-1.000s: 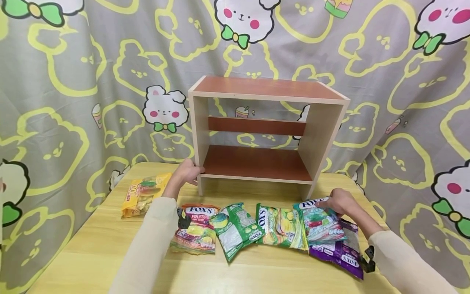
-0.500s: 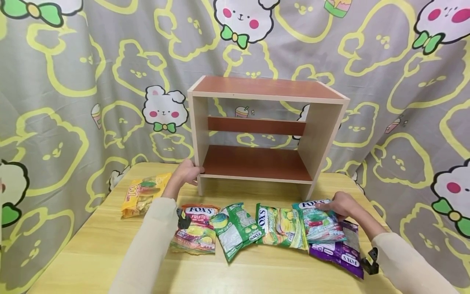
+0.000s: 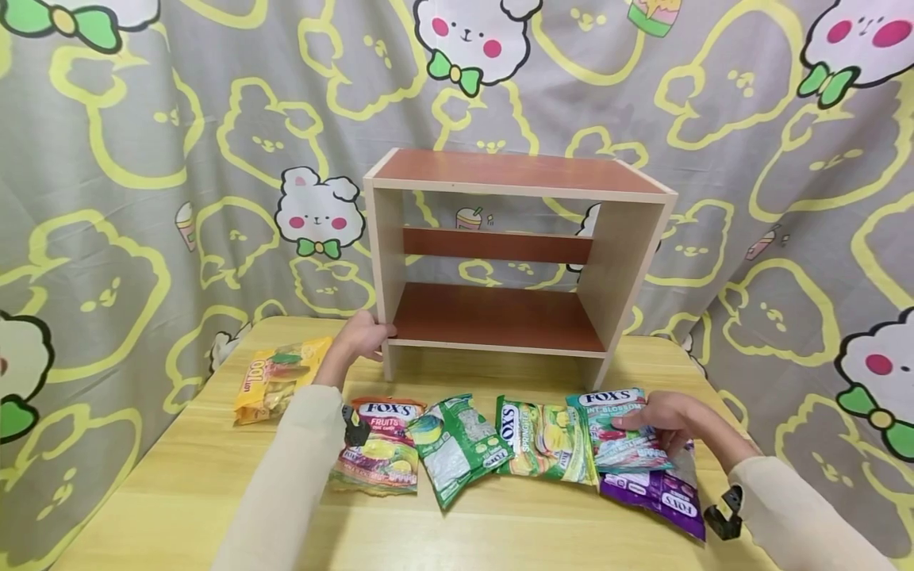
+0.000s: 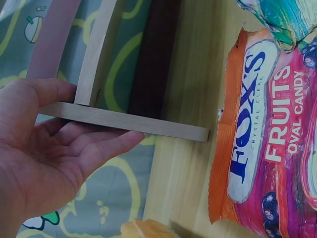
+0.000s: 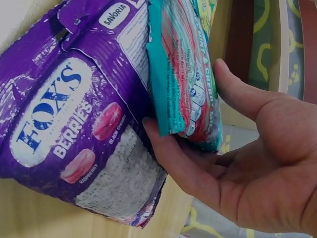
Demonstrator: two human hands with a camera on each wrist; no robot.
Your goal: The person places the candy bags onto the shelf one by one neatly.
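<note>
The right hand (image 3: 667,416) pinches the blue-green bag (image 3: 616,449), which lies partly over the purple bag (image 3: 651,493); lifting might drag both. The left hand (image 3: 361,336) grips the shelf (image 3: 500,317) side; pulling could tip it.

Your right hand (image 3: 673,415) pinches the printed teal bag (image 3: 612,449). The brown-topped shelf (image 3: 517,170) stands upright, right of your left hand (image 3: 361,335).

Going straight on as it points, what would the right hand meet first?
The teal bag, which the right hand grips; next, probably the yellow-green bag beside it, though depth is unclear.
</note>
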